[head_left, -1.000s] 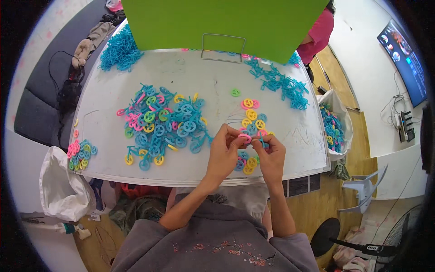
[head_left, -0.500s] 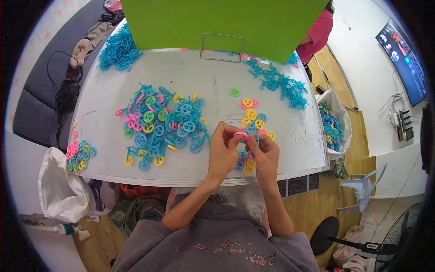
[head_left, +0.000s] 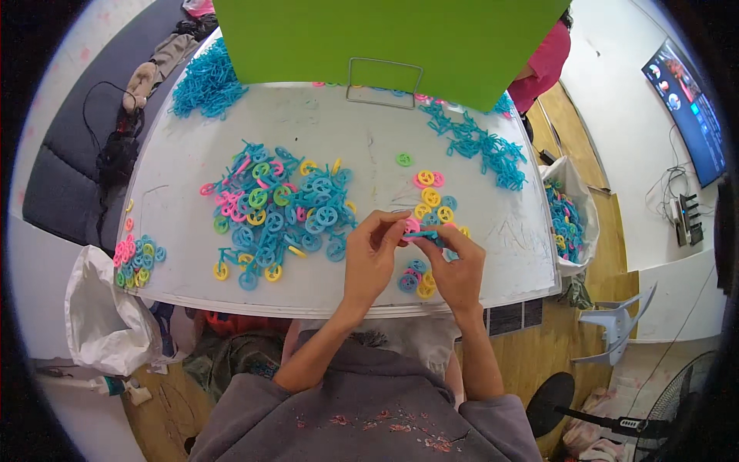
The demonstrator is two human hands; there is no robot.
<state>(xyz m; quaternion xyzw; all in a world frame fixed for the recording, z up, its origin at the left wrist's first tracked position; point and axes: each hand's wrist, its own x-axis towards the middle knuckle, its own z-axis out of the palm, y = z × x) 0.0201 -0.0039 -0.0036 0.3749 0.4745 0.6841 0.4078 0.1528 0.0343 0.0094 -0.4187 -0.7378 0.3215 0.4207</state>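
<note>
My left hand is closed, its thumb and fingertips pinching a small pink plastic wheel. My right hand pinches a thin blue plastic stick piece, which lies across the wheel and touches it; whether the two are joined cannot be made out. Around my fingers lie loose yellow, blue and pink wheels, with a small cluster just below. To the left spreads a heap of blue pieces with coloured wheels.
A green board with a wire frame stands at the table's far side. Blue stick pieces are piled far left and far right. White sacks flank the table. Behind the board another person's red sleeve shows.
The pink wheel has turned to show its face, and the blue stick now lies level across it. My right hand has shifted slightly right and tilted. The view has moved a little.
</note>
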